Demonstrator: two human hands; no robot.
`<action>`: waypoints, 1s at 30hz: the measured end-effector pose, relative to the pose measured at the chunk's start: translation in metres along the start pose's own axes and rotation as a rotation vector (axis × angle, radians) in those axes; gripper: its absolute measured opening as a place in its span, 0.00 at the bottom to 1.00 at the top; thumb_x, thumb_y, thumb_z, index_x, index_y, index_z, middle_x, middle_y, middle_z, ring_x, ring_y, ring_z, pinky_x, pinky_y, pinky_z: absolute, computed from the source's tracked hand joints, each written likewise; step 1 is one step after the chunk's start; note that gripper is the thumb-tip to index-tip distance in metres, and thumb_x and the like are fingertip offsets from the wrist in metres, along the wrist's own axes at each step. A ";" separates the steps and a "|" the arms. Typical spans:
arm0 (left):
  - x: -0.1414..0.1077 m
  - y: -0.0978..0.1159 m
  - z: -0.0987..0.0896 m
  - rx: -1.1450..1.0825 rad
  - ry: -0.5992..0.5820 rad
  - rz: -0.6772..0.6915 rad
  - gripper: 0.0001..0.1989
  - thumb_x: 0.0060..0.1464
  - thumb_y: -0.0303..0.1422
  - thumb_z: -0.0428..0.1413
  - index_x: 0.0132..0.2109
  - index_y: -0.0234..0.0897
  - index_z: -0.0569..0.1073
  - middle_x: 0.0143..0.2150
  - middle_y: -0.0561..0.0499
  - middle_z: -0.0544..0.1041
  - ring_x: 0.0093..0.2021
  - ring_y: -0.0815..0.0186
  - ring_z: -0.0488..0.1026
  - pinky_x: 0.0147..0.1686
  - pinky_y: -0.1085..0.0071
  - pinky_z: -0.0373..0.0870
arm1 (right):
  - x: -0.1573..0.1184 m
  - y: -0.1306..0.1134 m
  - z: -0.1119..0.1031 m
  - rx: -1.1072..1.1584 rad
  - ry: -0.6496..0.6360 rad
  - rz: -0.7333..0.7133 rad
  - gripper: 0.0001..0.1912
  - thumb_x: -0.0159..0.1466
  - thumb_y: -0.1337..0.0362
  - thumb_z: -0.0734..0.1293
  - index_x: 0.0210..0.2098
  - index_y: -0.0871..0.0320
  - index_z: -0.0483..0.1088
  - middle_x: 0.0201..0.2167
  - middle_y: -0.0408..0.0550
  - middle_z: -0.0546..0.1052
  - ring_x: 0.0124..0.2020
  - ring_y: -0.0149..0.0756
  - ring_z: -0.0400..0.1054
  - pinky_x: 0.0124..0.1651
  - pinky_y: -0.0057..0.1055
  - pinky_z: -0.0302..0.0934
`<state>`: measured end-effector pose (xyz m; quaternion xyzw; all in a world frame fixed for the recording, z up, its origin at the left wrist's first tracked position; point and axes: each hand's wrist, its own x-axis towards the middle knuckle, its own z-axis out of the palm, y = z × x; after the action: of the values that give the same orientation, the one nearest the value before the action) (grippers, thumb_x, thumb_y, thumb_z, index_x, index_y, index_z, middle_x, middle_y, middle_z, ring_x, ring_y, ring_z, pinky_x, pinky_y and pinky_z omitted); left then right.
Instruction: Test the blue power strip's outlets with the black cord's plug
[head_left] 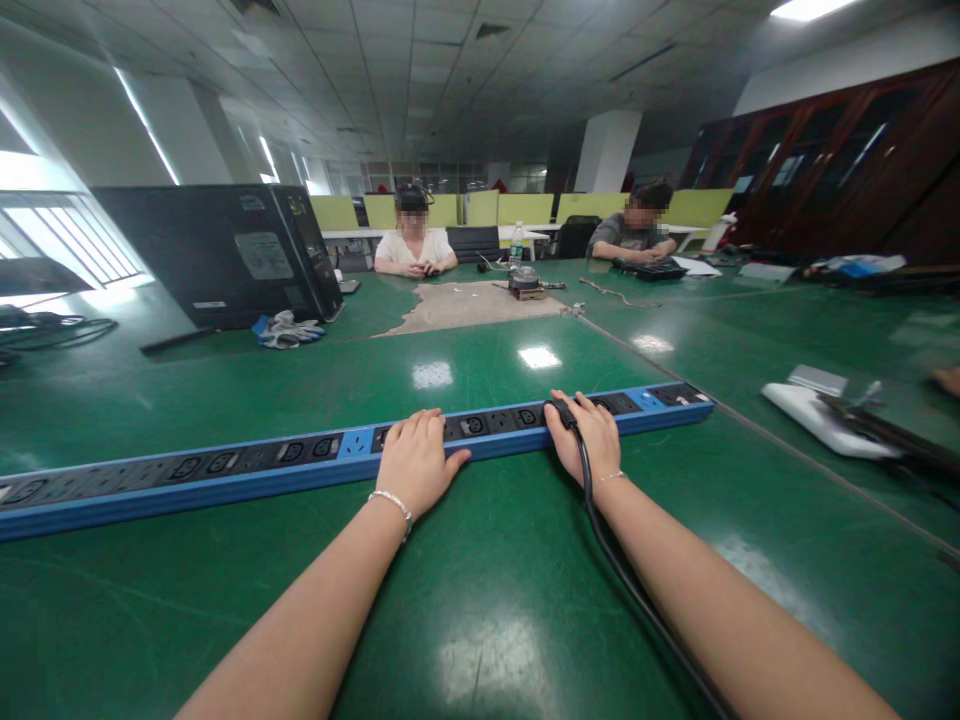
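Observation:
A long blue power strip (360,467) with black and blue sockets lies across the green table, running from the left edge to right of centre. My left hand (416,462) rests over the strip near its middle, fingers wrapped over the far side and thumb along the near side. Farther right, my right hand (589,440) holds the black plug (562,412) of a cable against the strip's sockets. The black cable (626,575) runs from the plug under my right wrist towards the bottom edge. How deep the plug sits cannot be seen.
A black computer case (225,255) stands at the back left, with gloves (285,330) in front. Two people sit across the table (300,600). A bottle (517,245) and a round metal part (524,280) are at the back. A white device (825,420) lies on the right.

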<state>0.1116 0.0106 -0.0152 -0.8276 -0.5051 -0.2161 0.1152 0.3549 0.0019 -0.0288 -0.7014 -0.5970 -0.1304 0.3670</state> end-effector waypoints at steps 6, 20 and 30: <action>0.000 0.000 0.001 -0.006 0.003 -0.004 0.23 0.53 0.44 0.53 0.50 0.32 0.67 0.53 0.38 0.71 0.55 0.52 0.65 0.53 0.56 0.60 | 0.000 0.000 0.002 -0.010 -0.003 0.000 0.19 0.63 0.54 0.57 0.49 0.53 0.70 0.46 0.49 0.76 0.53 0.43 0.64 0.57 0.45 0.51; 0.000 -0.001 0.002 0.013 0.035 0.005 0.24 0.52 0.45 0.54 0.49 0.32 0.67 0.53 0.40 0.72 0.54 0.54 0.66 0.51 0.58 0.60 | 0.011 -0.002 -0.002 0.373 0.072 0.117 0.19 0.62 0.52 0.56 0.40 0.55 0.73 0.39 0.49 0.78 0.44 0.39 0.70 0.54 0.41 0.54; 0.005 -0.004 0.000 -0.053 0.000 -0.052 0.26 0.48 0.46 0.58 0.48 0.32 0.69 0.53 0.40 0.72 0.54 0.54 0.68 0.53 0.59 0.61 | 0.005 -0.036 -0.003 0.766 -0.149 0.103 0.21 0.61 0.51 0.60 0.50 0.54 0.66 0.37 0.46 0.78 0.41 0.37 0.71 0.48 0.36 0.61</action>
<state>0.1102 0.0161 -0.0132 -0.8170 -0.5205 -0.2322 0.0873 0.3231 0.0038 -0.0105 -0.5504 -0.5914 0.1716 0.5639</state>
